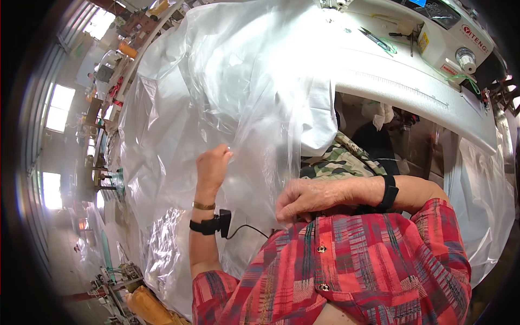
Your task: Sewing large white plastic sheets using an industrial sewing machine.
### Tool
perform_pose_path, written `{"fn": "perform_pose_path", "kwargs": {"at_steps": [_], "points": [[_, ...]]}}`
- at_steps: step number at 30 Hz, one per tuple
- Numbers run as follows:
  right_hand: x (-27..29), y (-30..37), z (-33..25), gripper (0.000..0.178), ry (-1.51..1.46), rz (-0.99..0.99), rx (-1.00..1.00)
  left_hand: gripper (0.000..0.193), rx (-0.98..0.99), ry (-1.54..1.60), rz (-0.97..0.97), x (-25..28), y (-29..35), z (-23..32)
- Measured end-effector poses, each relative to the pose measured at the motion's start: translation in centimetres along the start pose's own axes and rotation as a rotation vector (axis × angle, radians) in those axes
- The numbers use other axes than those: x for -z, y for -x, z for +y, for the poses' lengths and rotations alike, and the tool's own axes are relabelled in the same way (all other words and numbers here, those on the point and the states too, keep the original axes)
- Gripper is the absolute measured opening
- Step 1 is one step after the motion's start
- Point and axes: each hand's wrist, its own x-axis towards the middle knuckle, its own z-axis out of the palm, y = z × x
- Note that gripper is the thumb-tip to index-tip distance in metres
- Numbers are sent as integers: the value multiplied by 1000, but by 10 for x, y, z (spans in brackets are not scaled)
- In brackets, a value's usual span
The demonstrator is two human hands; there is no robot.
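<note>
A large sheet of clear plastic film [216, 103] spreads in folds over the table and hangs down toward my lap. My left hand [214, 162] is closed in a pinch on the film, left of the middle. My right hand [306, 198] lies across the front of my body, close to my shirt, slightly blurred. Its fingers are curled inward over the film's near edge, and their tips are hidden. Under the film at the right lies a smooth white piece [319, 127], its lower edge rounded.
A white sewing machine [460, 46] stands at the far right on a pale table with a printed ruler [401, 86]. Thread snips [377, 40] lie beside it. Camouflage cloth [346, 160] covers my lap. More film [479, 189] hangs at the right. A cable [246, 226] runs from my left wrist strap.
</note>
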Motion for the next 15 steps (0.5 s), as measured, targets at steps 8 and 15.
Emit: {"fn": "perform_pose_path", "kwargs": {"at_steps": [8, 15], "points": [[-9, 0, 9, 41, 101, 307, -38, 31, -226, 450, 17, 48, -28, 136], [-10, 13, 1, 51, 485, 336, -1, 28, -40, 634, -342, 15, -19, 145]]}}
